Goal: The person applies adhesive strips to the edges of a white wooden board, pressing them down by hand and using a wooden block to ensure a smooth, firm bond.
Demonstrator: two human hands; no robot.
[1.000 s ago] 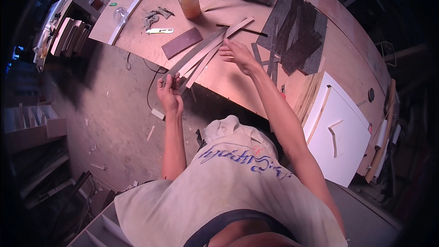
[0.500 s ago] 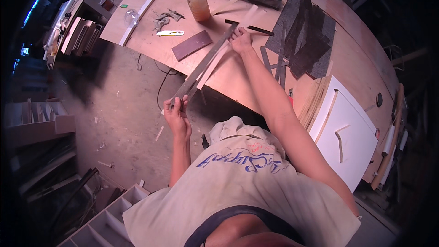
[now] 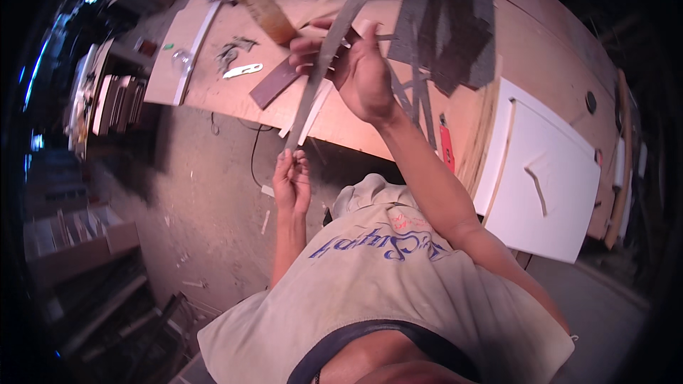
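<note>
A long, thin grey-brown strip (image 3: 311, 96) slants up from the table's near edge toward the far side, raised off the tabletop. My left hand (image 3: 293, 179) pinches its lower end, fingers closed. My right hand (image 3: 366, 82) is palm up with thumb and fingers apart; the strip crosses over its fingers, and I cannot tell whether it touches them. Beneath, a pale strip (image 3: 313, 115) and a dull purple rectangular piece (image 3: 274, 85) lie on the wooden tabletop (image 3: 348, 124). A white cutter knife (image 3: 243, 70) rests to the left.
A jar of amber stuff (image 3: 267, 16) stands at the back. Dark strips (image 3: 455, 35) lie on a grey sheet (image 3: 405, 11) to the right. Nearer are a red-handled tool (image 3: 446, 144) and a white panel (image 3: 562, 171). A cable (image 3: 255, 153) hangs off the left edge.
My right hand has let go of the strip and turned palm up with fingers spread. The strip's far end has risen toward the top of the view; my left hand still holds the near end.
</note>
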